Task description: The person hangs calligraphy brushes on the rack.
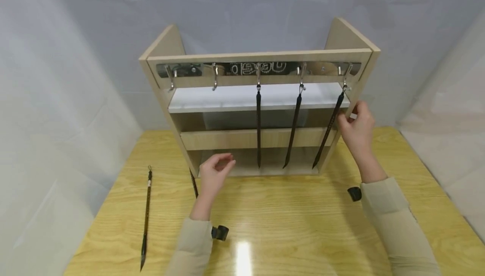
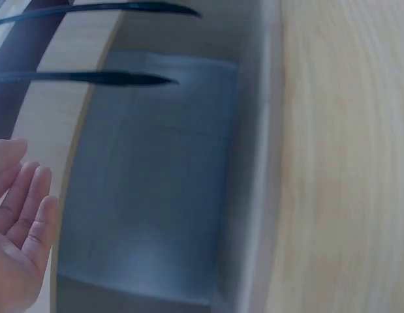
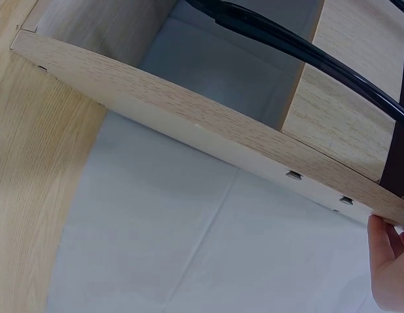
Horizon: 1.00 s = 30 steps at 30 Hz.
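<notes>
Three dark calligraphy brushes hang tip-down by their loops from the hooks of a wooden shelf rack (image 1: pixel 242 139): a middle brush (image 1: pixel 259 128), another brush (image 1: pixel 293 130) and the rightmost brush (image 1: pixel 329 128). At the rack's right side panel (image 3: pixel 208 134), my right hand (image 1: pixel 358 130) grips the front edge, its thumb close to the rightmost brush. My left hand (image 1: pixel 214 172) hovers before the lower part of the rack, fingers loosely bent and holding nothing. Its palm shows in the left wrist view, below two hanging brush tips (image 2: pixel 117 78).
A brush (image 1: pixel 147 213) lies on the wooden table (image 1: pixel 284 225) at the left. Partly hidden behind my left wrist is one more brush (image 1: pixel 194 183). Two hooks at the rack's left, one hook (image 1: pixel 169 78) and its neighbour (image 1: pixel 214 77), bear nothing. White cloth hangs around the table.
</notes>
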Tool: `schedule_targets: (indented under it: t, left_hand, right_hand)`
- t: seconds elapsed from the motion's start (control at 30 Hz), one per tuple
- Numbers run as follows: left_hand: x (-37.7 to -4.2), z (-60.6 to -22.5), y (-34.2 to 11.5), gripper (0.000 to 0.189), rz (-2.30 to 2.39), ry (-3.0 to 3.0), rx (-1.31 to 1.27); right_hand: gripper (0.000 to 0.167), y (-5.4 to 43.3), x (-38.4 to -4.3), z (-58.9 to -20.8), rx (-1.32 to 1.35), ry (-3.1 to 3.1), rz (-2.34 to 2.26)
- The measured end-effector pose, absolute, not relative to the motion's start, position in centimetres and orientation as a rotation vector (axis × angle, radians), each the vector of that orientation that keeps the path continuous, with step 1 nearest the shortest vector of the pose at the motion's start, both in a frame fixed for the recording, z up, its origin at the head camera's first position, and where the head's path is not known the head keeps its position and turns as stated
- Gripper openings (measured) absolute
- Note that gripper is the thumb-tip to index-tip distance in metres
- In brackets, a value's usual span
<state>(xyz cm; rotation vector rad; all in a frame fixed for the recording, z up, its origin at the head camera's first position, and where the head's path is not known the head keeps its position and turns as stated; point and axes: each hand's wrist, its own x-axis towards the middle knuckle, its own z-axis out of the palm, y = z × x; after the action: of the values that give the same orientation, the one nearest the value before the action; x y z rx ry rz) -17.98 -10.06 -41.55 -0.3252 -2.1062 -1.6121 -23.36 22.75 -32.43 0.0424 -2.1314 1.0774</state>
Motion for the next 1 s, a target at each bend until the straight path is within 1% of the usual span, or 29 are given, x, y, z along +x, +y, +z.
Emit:
schedule_targets:
  t: [0.47, 1.0]
  left_hand:
    - [-15.9, -44.6, -15.0, 0.017, -1.526, -2.23, -0.047]
    - [-14.5, -46.3, -18.7, 0.019, -1.425, -2.331, 0.089]
  right_hand:
    - [0.016, 22.7, -23.4, -32.2, 0.068, -2.108, 1.077]
    - [0.018, 22.5, -23.0, -32.2, 0.063, -2.112, 1.074]
